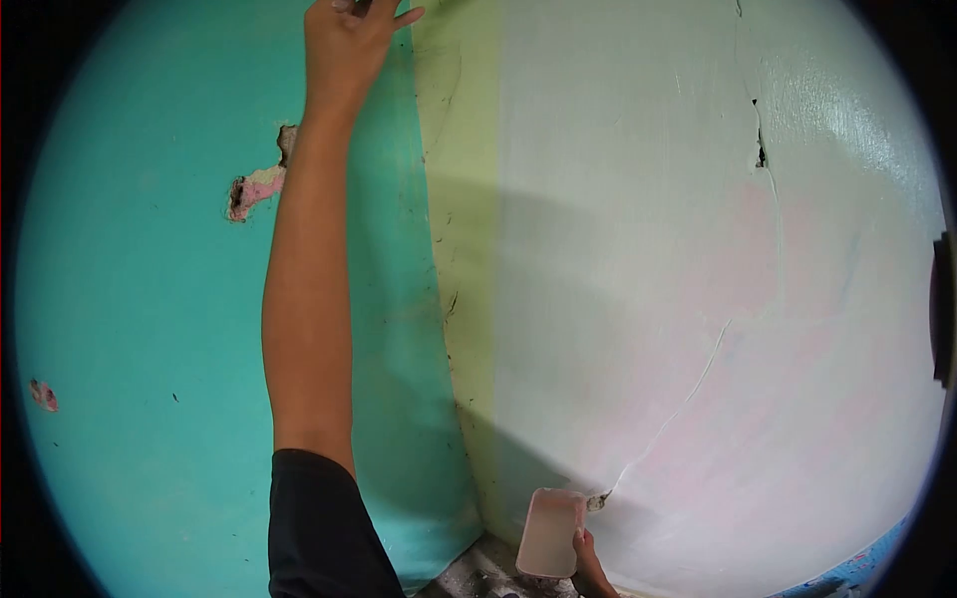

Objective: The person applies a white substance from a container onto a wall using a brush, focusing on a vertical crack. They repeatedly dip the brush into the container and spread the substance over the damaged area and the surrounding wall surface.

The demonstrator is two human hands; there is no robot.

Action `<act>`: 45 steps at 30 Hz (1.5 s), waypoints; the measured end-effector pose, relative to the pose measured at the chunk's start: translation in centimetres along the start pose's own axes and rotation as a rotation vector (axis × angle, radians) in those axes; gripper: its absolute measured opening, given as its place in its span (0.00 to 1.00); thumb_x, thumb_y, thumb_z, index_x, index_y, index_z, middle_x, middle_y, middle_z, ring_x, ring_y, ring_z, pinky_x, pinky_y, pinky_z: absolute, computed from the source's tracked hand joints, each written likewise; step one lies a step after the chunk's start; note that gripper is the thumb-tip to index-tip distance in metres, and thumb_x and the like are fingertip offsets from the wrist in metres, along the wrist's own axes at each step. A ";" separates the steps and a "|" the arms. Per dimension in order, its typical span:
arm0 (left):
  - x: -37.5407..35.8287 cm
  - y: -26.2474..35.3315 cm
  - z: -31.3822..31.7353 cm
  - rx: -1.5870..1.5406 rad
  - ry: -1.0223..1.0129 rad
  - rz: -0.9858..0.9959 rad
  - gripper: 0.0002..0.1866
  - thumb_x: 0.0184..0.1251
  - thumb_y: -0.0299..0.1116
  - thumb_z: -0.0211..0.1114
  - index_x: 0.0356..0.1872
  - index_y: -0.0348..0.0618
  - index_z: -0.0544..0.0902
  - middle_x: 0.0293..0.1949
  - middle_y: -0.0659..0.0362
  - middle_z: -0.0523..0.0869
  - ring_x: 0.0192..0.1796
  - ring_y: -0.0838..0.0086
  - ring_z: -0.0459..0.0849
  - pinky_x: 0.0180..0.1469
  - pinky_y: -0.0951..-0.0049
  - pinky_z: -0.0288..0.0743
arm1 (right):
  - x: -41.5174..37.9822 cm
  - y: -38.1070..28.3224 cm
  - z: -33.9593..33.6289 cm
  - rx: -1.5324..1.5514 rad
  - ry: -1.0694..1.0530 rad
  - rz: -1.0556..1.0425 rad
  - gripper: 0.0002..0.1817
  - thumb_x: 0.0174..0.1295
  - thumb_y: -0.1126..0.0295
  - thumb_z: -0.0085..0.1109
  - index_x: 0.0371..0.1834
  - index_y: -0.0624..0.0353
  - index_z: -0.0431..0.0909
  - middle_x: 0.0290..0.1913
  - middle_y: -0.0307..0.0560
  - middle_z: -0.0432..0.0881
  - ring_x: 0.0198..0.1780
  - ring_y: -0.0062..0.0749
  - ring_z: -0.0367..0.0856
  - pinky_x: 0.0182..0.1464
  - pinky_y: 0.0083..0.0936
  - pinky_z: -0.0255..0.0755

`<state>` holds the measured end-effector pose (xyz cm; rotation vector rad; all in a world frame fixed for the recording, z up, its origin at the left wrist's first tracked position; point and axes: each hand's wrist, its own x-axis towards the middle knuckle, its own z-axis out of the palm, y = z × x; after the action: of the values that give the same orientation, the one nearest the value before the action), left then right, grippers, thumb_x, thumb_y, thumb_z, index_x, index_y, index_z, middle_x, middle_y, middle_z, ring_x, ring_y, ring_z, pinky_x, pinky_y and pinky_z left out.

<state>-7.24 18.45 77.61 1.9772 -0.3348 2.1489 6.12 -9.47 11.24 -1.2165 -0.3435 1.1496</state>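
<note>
My left arm reaches up along the turquoise wall point(150, 279), its dark sleeve at the bottom. At the top edge is my left hand point(357, 22), partly cut off by the frame. Its fingers look curled, with one digit sticking out to the right. Whatever they hold is out of view. Low down, my right hand point(589, 568) grips a shallow, pale rectangular tray point(549, 533) by its right side. The tray has a pinkish, smeared edge and whitish contents. It is close to the pale wall point(618, 249), beside a small broken hole point(596, 502).
A yellow-green strip point(464, 249) runs down the corner between the walls. A chipped patch point(256, 189) shows pink on the turquoise side. A long crack point(688, 399) and a dark hole point(761, 154) mark the pale wall. Dark, spotted floor point(478, 573) shows below.
</note>
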 end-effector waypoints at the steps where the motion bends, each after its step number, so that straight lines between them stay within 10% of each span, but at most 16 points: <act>1: -0.4 -0.2 0.4 0.011 -0.003 0.010 0.11 0.71 0.34 0.64 0.47 0.38 0.85 0.40 0.60 0.87 0.41 0.78 0.85 0.47 0.74 0.84 | 0.0 -0.1 0.0 0.001 -0.002 -0.003 0.37 0.73 0.43 0.42 0.72 0.59 0.47 0.65 0.51 0.64 0.65 0.40 0.67 0.63 0.40 0.70; 11: -27.3 -1.6 -1.7 0.229 -0.248 0.143 0.18 0.54 0.11 0.61 0.43 0.39 0.86 0.52 0.46 0.85 0.58 0.57 0.83 0.59 0.63 0.79 | -0.7 -1.3 0.7 0.017 -0.013 0.008 0.37 0.73 0.44 0.42 0.72 0.59 0.47 0.64 0.51 0.64 0.65 0.39 0.68 0.62 0.39 0.70; 21: -49.5 4.3 -8.3 -0.017 -0.767 -0.623 0.17 0.57 0.17 0.65 0.47 0.45 0.84 0.55 0.55 0.85 0.57 0.64 0.84 0.57 0.67 0.80 | -2.0 -2.5 1.6 0.051 -0.017 0.001 0.36 0.73 0.44 0.42 0.72 0.59 0.47 0.64 0.51 0.65 0.64 0.39 0.69 0.61 0.39 0.71; 30: -26.2 1.6 -3.2 -0.046 -0.946 -0.481 0.10 0.63 0.26 0.68 0.45 0.44 0.87 0.47 0.56 0.89 0.47 0.69 0.88 0.50 0.70 0.80 | -3.7 -5.3 4.4 0.074 -0.010 0.069 0.39 0.72 0.42 0.44 0.73 0.59 0.46 0.65 0.52 0.64 0.64 0.40 0.69 0.61 0.39 0.71; 34: -12.0 3.0 -2.0 0.119 -0.830 -0.429 0.07 0.65 0.28 0.67 0.42 0.44 0.87 0.37 0.63 0.89 0.40 0.81 0.83 0.44 0.75 0.78 | -2.0 -2.5 2.4 0.050 -0.003 0.038 0.39 0.71 0.42 0.45 0.73 0.59 0.47 0.64 0.52 0.65 0.63 0.40 0.69 0.61 0.38 0.71; 39: 0.8 2.8 -0.7 0.124 -0.336 -0.053 0.10 0.70 0.27 0.61 0.48 0.34 0.83 0.48 0.54 0.87 0.50 0.72 0.85 0.51 0.69 0.81 | -1.2 -1.7 1.2 0.030 0.020 -0.002 0.39 0.72 0.43 0.45 0.72 0.59 0.47 0.64 0.52 0.65 0.64 0.40 0.69 0.61 0.39 0.71; 45: -2.0 -1.0 1.3 0.151 -0.078 0.221 0.14 0.70 0.37 0.65 0.49 0.38 0.83 0.41 0.58 0.87 0.44 0.74 0.85 0.46 0.71 0.84 | -0.3 1.2 -1.7 0.008 0.053 -0.057 0.38 0.72 0.43 0.45 0.72 0.59 0.48 0.64 0.52 0.65 0.64 0.40 0.69 0.61 0.39 0.70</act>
<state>-5.53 19.00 75.75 2.2055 -0.4340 2.2939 6.69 -10.77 9.66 -1.2209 -0.3314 1.0669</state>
